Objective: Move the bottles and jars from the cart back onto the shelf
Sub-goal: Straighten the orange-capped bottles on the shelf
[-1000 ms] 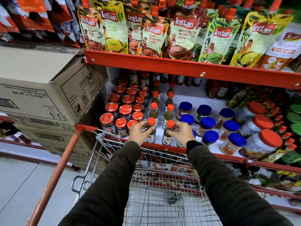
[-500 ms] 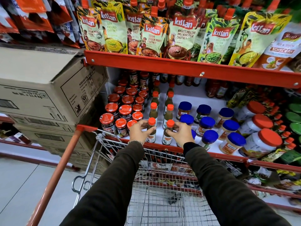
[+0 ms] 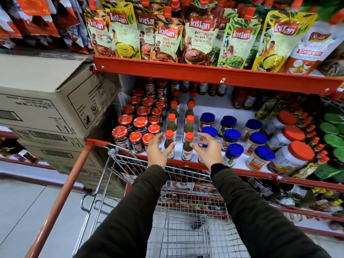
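While your arms reach over the wire cart [image 3: 130, 185], both hands hang at the front edge of the red shelf [image 3: 247, 172]. Left hand [image 3: 158, 149]: fingers spread, holding nothing, just beside the left front sauce bottle [image 3: 169, 144]. Right hand [image 3: 209, 150]: fingers loosely curled and apart, holding nothing, just beside the right front sauce bottle [image 3: 188, 147]. Both bottles: orange caps, dark contents, upright on the shelf, heading two rows that run back. Left of them: red-lidded jars [image 3: 139, 127], clustered. Right of them: blue-lidded jars [image 3: 242, 138]. Above: Kissan chutney pouches [image 3: 167, 40]. Far left: stacked cardboard cartons [image 3: 46, 101].
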`<action>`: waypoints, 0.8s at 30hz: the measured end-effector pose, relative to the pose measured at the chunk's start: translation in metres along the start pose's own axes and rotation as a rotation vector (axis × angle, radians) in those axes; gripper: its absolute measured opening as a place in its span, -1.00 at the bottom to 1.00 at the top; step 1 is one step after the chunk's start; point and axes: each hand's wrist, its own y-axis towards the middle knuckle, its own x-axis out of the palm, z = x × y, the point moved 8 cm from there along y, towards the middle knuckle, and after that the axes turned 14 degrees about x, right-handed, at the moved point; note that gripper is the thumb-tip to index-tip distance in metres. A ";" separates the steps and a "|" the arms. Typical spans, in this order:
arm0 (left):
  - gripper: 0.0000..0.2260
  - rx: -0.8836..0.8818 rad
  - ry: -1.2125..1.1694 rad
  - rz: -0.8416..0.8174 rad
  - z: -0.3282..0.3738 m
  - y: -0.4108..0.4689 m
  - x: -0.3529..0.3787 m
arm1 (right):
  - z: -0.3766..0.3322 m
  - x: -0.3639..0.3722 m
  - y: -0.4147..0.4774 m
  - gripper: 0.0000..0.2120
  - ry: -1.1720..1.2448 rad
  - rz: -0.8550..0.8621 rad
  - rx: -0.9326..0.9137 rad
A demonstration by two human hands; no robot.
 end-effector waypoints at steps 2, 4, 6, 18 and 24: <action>-0.51 0.034 -0.017 0.087 0.007 -0.014 0.000 | 0.001 -0.020 -0.008 -0.67 0.011 0.091 -0.075; -0.57 0.073 -0.016 0.137 0.016 -0.029 0.004 | 0.006 -0.042 -0.017 -0.74 0.001 0.193 -0.124; -0.64 0.096 -0.027 0.128 0.025 -0.042 0.016 | 0.013 -0.064 -0.022 -0.76 -0.011 0.260 -0.147; -0.63 -0.112 -0.401 -0.371 0.095 -0.107 0.174 | 0.103 -0.137 -0.009 -0.46 0.277 0.127 0.238; -0.20 -0.429 -0.578 -0.450 0.098 -0.122 0.231 | 0.111 -0.129 0.011 -0.10 0.341 -0.151 0.398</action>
